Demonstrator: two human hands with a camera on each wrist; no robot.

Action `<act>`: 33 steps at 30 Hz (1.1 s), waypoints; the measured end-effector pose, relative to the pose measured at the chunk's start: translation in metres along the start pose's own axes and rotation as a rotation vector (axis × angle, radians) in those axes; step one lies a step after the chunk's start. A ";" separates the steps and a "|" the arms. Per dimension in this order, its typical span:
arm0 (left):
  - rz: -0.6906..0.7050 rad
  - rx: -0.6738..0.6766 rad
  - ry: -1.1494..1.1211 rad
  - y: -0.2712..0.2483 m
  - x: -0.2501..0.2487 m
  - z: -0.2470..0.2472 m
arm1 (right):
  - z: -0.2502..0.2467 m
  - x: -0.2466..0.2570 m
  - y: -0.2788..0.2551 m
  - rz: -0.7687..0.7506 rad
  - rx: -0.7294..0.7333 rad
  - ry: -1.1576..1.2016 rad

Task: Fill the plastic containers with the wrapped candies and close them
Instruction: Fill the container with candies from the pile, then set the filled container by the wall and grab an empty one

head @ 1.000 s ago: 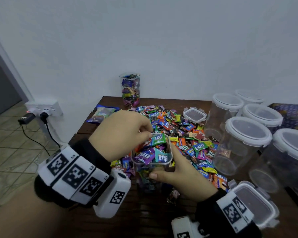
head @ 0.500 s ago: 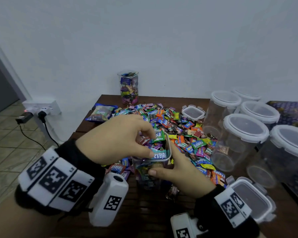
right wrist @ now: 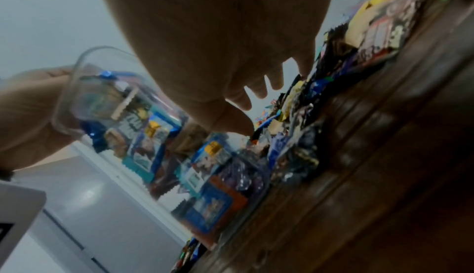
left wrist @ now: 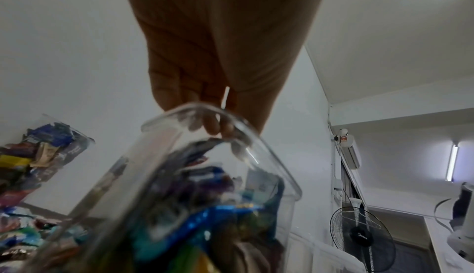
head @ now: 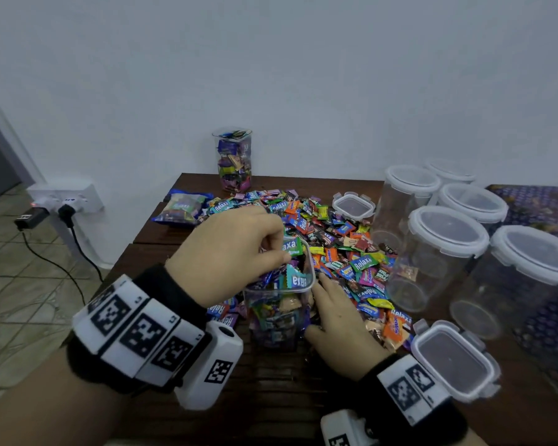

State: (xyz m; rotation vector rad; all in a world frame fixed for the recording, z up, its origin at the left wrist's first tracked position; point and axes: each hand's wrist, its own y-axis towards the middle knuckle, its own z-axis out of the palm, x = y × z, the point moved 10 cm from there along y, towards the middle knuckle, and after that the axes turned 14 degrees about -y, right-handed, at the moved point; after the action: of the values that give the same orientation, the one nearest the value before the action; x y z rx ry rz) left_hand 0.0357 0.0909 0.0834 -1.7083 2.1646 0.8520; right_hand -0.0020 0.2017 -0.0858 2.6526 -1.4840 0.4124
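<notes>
The left hand (head: 226, 252) is pinching the rim of the nearly full container (head: 279, 304) near the table's front edge. The right hand (head: 339, 320), fingers spread and empty, is reaching into the candies (head: 351, 252). Next it probably needs topping up, then the lid (head: 453, 360).

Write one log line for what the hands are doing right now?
step: filling | left hand: pinching candy over container | right hand: open beside container, on pile | container: nearly full, no lid

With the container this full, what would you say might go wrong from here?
1. Candies stick up past the container rim, so the lid may not seat.
2. The left hand pressing at the rim could tip it; the right hand looks merely beside it.
3. Displaced candies may spill onto the table.
</notes>
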 end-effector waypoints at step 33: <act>-0.166 0.091 0.094 0.084 0.040 -0.056 | 0.007 -0.017 0.040 0.110 0.067 -0.355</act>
State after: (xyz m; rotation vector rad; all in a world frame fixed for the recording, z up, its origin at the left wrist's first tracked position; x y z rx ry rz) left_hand -0.0463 0.0384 0.1307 -1.8852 2.0492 0.6320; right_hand -0.0427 0.1935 -0.0994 2.8164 -1.7431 -0.0080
